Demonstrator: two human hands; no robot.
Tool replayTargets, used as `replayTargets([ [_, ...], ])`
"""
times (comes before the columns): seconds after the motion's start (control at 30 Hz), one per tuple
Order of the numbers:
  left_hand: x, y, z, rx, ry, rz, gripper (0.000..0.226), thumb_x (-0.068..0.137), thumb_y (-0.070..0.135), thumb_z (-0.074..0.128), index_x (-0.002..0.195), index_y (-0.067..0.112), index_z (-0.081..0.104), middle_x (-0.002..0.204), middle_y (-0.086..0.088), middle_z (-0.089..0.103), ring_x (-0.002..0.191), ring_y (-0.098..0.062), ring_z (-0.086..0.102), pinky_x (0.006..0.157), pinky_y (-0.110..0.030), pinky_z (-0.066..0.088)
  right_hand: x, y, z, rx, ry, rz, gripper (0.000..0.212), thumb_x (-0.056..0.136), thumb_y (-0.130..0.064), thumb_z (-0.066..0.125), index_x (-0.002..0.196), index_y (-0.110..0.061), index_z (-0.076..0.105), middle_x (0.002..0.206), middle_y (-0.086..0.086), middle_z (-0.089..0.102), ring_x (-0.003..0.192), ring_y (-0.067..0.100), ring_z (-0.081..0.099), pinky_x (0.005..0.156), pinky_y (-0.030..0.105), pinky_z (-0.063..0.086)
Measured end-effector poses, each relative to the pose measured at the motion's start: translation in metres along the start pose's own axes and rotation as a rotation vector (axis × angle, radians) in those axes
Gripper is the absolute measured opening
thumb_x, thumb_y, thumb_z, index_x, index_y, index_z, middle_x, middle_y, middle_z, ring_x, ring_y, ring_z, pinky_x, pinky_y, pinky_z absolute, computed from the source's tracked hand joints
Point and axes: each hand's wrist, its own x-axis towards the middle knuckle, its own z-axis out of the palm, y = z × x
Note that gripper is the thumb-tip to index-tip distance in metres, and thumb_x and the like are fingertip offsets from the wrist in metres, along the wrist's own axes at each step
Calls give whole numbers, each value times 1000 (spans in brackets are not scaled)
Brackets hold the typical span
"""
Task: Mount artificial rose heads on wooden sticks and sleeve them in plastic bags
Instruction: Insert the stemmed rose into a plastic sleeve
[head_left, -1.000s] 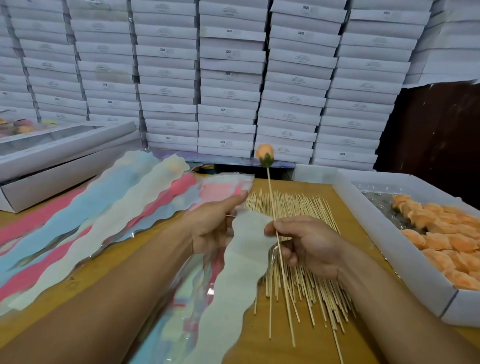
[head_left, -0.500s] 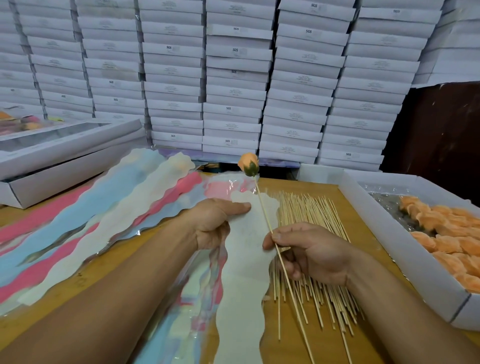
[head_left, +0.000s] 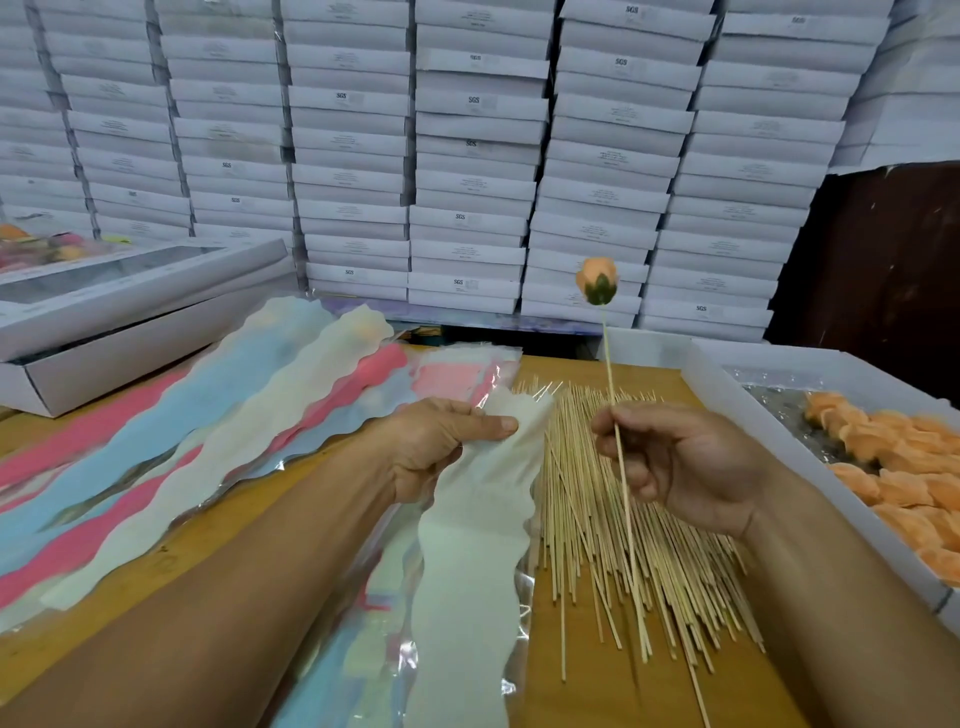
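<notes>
My right hand (head_left: 680, 467) pinches a thin wooden stick (head_left: 626, 499) that stands nearly upright, with an orange rose head (head_left: 597, 280) and its green base on the top end. My left hand (head_left: 441, 447) pinches the top of a pale white wavy-edged plastic bag (head_left: 467, 571) that lies lengthwise on the table. The rose stick is to the right of the bag and apart from it. A heap of bare wooden sticks (head_left: 613, 519) lies under and beyond my right hand.
A white tray (head_left: 727, 395) on the right holds several orange rose heads (head_left: 893, 467). Blue, pink and cream bags (head_left: 208, 415) fan out at the left. A flat white box (head_left: 130, 332) sits at far left. Stacked white boxes (head_left: 467, 156) wall the back.
My right hand has swung the rose stick from leaning left over the bag's top to nearly upright and further right. My left hand has kept its hold near the bag's top.
</notes>
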Motion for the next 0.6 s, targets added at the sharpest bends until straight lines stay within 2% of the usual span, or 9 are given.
replayTargets([
  [0.03,-1,0,1,7,-14,1,12,74,10,82,81,5,74,76,-14,73,60,-24,71,54,-33,58,2,-4,-1,14,39,-18,21,89,-21,57,86,-8,74,72,5,61,46,9,54,39,20,45],
  [0.1,-3,1,2,37,-28,-1,42,64,12,84,102,1,69,88,-19,70,68,-29,68,67,-39,60,7,-13,-2,46,132,-65,22,97,-16,53,89,-6,71,68,3,61,45,7,54,39,17,46],
  [0.17,-6,3,4,68,-40,17,58,60,14,85,112,0,65,96,-22,66,72,-30,66,74,-41,57,14,-26,-3,88,239,-125,24,103,-13,47,93,-4,67,63,1,60,45,5,54,39,16,46],
  [0.2,-8,4,6,78,-43,28,66,57,15,87,116,-2,63,99,-24,64,76,-32,63,77,-43,54,19,-33,-4,102,288,-151,24,104,-12,47,93,-3,66,61,0,60,44,5,54,39,15,46],
  [0.27,-11,4,10,98,-35,58,83,51,20,90,124,-2,58,109,-25,55,90,-39,47,86,-50,39,28,-47,-4,107,371,-187,24,104,-12,49,89,-4,66,56,-2,59,43,4,54,40,15,45],
  [0.33,-12,4,12,111,-36,87,83,49,21,91,122,1,59,111,-25,53,98,-37,41,88,-49,31,37,-59,-6,96,443,-212,23,104,-13,52,88,-5,67,55,-2,58,43,4,54,41,15,46],
  [0.4,-13,4,12,133,-39,96,78,51,20,89,118,-7,61,107,-27,57,94,-37,47,87,-48,37,46,-71,-10,85,514,-248,23,104,-13,52,88,-6,67,57,-1,56,43,4,54,42,15,48],
  [0.47,-14,3,12,135,-47,99,89,48,20,90,121,-17,55,107,-27,58,97,-38,48,90,-48,36,54,-81,-15,83,578,-289,22,104,-13,52,87,-6,66,58,0,53,42,5,53,44,16,48],
  [0.6,-14,2,13,138,-79,89,96,47,17,90,125,-21,48,109,-29,56,100,-39,47,94,-50,35,66,-86,-20,35,680,-315,16,100,-12,58,89,-5,67,61,3,56,43,7,55,48,17,51],
])
